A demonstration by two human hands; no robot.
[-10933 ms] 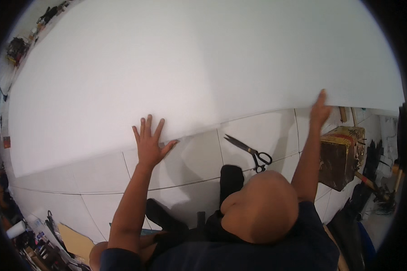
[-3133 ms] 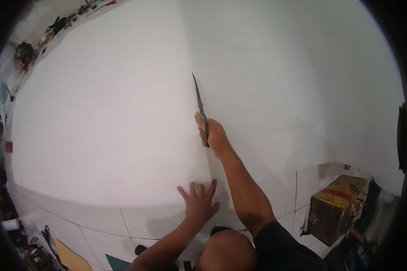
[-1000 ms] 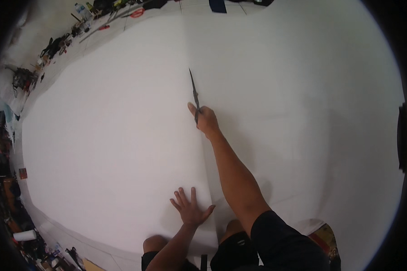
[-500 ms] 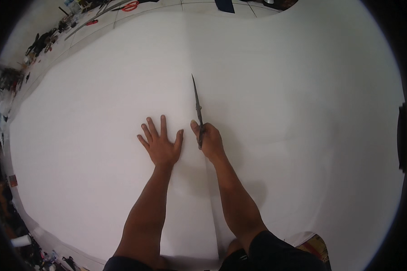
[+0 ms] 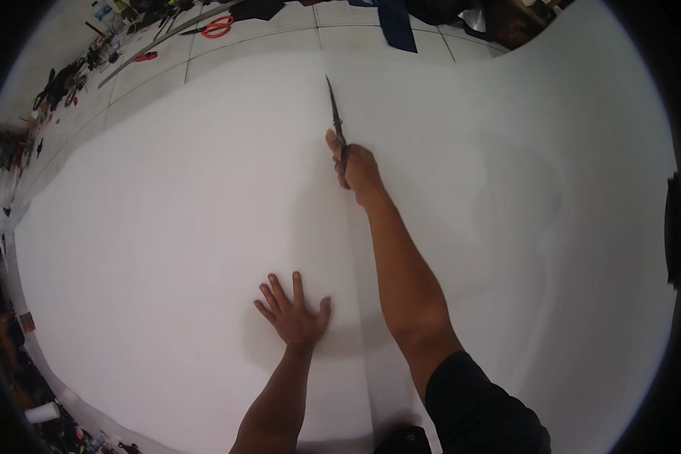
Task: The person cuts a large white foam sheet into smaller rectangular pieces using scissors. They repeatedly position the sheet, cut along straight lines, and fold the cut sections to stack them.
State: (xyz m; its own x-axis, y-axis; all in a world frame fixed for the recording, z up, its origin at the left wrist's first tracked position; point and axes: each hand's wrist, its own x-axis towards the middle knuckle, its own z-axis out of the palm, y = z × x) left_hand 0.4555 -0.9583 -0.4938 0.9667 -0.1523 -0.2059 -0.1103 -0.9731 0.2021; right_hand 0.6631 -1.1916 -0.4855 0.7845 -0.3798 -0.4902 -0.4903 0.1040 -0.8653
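- Gripping one dark knife [image 5: 336,121], right hand [image 5: 358,170] fingers closed.
- Left hand [image 5: 295,318] flat, fingers spread, on one white sheet [image 5: 166,227].
- Far scissors [image 5: 218,27], seemingly one red pair.

The big white sheet [image 5: 204,212] looks matt and smooth, like foam or paper; the blade [image 5: 336,121] is dark, dull metal; the floor tiles [image 5: 242,49] at 12 o'clock are pale and faintly glossy.
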